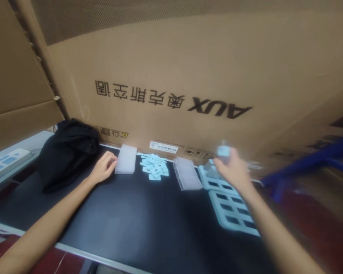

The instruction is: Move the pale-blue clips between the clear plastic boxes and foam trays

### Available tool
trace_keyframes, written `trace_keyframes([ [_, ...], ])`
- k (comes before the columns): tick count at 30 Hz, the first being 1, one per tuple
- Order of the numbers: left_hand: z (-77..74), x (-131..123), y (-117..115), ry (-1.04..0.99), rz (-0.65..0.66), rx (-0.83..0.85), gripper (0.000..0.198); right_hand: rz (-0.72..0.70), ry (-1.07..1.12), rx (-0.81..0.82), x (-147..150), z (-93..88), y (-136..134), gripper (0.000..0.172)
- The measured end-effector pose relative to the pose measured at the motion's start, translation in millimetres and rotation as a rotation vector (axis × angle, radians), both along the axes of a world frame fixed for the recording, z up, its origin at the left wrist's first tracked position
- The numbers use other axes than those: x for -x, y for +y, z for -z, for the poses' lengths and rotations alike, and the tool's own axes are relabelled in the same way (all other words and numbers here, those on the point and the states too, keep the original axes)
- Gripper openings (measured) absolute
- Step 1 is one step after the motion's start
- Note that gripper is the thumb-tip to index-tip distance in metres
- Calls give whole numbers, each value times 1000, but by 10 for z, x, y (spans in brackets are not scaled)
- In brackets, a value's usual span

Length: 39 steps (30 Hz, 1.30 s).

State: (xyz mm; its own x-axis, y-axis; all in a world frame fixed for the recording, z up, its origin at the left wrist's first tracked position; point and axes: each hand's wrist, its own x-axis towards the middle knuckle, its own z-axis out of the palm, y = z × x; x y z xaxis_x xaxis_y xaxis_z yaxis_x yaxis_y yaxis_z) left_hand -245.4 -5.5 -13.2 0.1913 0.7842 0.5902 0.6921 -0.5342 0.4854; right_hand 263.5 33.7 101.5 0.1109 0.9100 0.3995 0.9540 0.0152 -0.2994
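Note:
My left hand (pixel 104 167) rests on the black table with loosely curled fingers, a gap between thumb and forefinger. Its fingertips lie right beside the left edge of a translucent plastic case (pixel 127 160); whether they touch it I cannot tell. My right hand (pixel 233 167), blurred by motion, grips a small clear box (pixel 223 152) with a light blue patch, above the far pale blue slotted tray (pixel 210 184). Between the hands are a heap of light blue tags (pixel 154 166) and a second translucent case (pixel 188 174). A nearer slotted tray (pixel 228 213) lies under my right forearm.
A large cardboard carton (pixel 171 57) printed with upside-down lettering walls off the table's back. A black cloth bag (pixel 68 152) slumps at the left, beside a white power strip (pixel 7 163). Blue metal bars (pixel 308 160) stand at the right, past the black tabletop (pixel 125 224).

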Motion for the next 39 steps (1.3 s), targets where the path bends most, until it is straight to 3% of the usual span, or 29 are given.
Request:
trace_keyframes([
  [4, -20, -14, -8, -3, -5, 6, 16, -231, -154, 279, 875, -99, 75, 48],
  [9, -57, -41, -20, 13, -6, 19, 16, -295, -329, 457, 1419, -13, 154, 61],
  [21, -75, -63, -5, 36, 15, 60, 18, -321, -525, 401, 1713, 13, 210, 59],
  [27, -69, -45, -10, 42, 28, 70, 17, -368, -431, 363, 1815, 105, 226, 76],
  [31, -100, -40, -16, 128, 61, 56, 21, -452, -326, 302, 1791, 204, 232, 56],
  [34, -108, -45, -6, 158, 92, 66, 28, -624, -257, 196, 1792, 255, 269, 51],
  [37, -90, -52, 9, 164, 110, 74, 38, -779, -235, 45, 1908, 250, 320, 46],
  [39, -72, -53, 16, 173, 109, 82, 42, -804, -238, -5, 2055, 230, 350, 37],
])
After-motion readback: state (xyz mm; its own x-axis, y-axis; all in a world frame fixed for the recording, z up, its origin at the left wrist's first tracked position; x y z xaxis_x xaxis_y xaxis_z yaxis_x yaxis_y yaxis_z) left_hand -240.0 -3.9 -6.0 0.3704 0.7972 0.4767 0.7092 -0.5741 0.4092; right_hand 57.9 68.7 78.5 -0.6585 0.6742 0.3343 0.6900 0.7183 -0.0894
